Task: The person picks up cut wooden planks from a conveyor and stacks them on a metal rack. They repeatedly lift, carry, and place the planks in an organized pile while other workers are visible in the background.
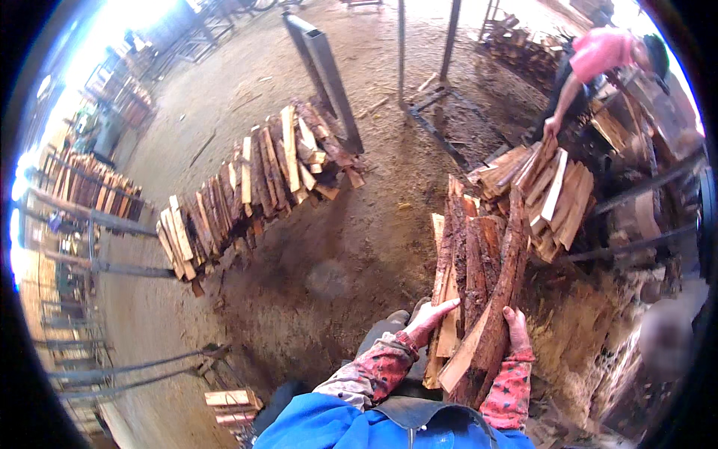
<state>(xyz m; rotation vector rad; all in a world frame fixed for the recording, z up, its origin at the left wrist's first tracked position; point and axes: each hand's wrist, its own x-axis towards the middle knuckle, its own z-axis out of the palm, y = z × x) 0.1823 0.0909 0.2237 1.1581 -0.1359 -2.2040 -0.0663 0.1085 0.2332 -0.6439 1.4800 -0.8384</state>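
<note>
An armful of split wood slabs (473, 258), several with rough bark, stands lengthwise in front of my body. My left hand (431, 314) grips its left side, thumb lying forward along the wood and fingers mostly hidden. On the other side my right hand (517, 329) is wrapped round the bundle's edge, its fingers partly hidden behind a long bark-covered slab. Just beyond the bundle's far end lies a pile of pale split wood (565, 194). A co-worker in a pink shirt (602, 54) bends over that pile, one hand (552, 126) on a piece of it.
A long row of stacked slabs (258, 168) stands to the left, by upright metal posts (329, 82). Metal rails (123, 264) and another wood stack (97, 187) are at the far left. A few pieces (230, 405) lie near my left side. Bark litters the dirt floor (374, 247).
</note>
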